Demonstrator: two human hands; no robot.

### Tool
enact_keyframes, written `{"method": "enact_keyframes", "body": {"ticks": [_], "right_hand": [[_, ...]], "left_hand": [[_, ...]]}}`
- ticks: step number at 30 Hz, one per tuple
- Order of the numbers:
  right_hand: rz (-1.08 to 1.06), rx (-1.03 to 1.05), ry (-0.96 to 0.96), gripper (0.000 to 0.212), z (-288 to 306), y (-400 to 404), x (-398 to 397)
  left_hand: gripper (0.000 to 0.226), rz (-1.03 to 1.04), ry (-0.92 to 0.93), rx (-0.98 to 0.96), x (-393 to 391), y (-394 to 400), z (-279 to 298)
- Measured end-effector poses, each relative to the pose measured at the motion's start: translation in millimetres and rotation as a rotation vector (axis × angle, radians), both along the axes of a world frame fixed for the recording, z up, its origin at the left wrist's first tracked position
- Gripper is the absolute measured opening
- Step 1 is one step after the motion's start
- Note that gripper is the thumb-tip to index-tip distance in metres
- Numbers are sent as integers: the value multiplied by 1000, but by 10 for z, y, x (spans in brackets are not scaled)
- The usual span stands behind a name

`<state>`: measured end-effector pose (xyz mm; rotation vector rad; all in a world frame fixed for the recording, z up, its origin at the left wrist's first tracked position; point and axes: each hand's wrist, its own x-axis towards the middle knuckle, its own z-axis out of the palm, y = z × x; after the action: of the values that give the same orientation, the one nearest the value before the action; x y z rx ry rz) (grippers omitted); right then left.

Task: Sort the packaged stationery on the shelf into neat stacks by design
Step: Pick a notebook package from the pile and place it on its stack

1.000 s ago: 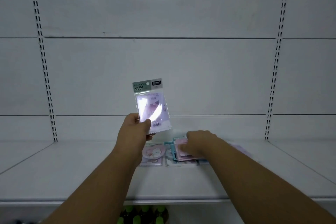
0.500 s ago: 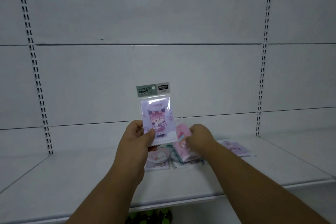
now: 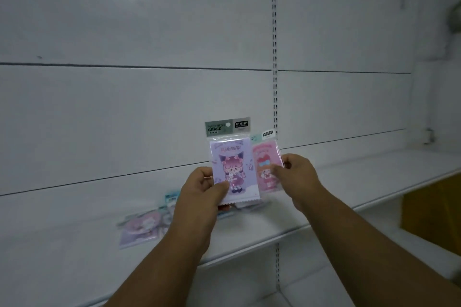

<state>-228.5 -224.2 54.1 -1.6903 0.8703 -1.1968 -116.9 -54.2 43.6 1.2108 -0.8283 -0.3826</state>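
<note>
My left hand (image 3: 199,194) holds a purple packet (image 3: 233,162) upright by its lower left corner; it shows a cartoon girl with dark ears under a grey-green header card. My right hand (image 3: 296,177) holds a pink packet (image 3: 265,164) upright just behind and to the right of the purple one, partly hidden by it. Both are raised above the white shelf (image 3: 249,237). Several more packets lie flat on the shelf: a purple one with a round pink design (image 3: 141,228) at the left, others (image 3: 172,200) mostly hidden behind my left hand.
A slotted upright (image 3: 274,57) runs down the white back panel behind the packets. The shelf continues to the right toward a wall corner. A yellow-brown box (image 3: 434,209) sits below the shelf at the far right.
My right hand has lifted the pink packet off the shelf pile and brought it upright beside the purple one. The view has swung to the right, so the shelf pile now lies lower left.
</note>
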Motion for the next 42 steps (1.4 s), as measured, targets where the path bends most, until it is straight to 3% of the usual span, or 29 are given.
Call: {"method": "enact_keyframes", "body": {"ticks": [9,14,25,30,40,42], "right_hand": [[-15,-20,20,4,30,-1246,-1488],[-12,9,92,3,-17,-1977,-1867],[-5,16,413,11,-302,-3160,-1277],[47,22,528,22,-486,-3486,-1066],[126,-358,1004,38,-503,-3681,-1118],[160,-447,1020,35,-503,-3730,-1138]], "left_hand": [[12,-91,32,-44,-1227,-1473,-89],[13,-82,109,-52,-1576,-2085,-137],[13,17,168,10,-1142,-2971,-244],[12,-4,336,42,-1086,-3247,-418],[13,157,320,60,-1344,-3435,-476],[12,194,280,86,-1442,-3467,-472]]}}
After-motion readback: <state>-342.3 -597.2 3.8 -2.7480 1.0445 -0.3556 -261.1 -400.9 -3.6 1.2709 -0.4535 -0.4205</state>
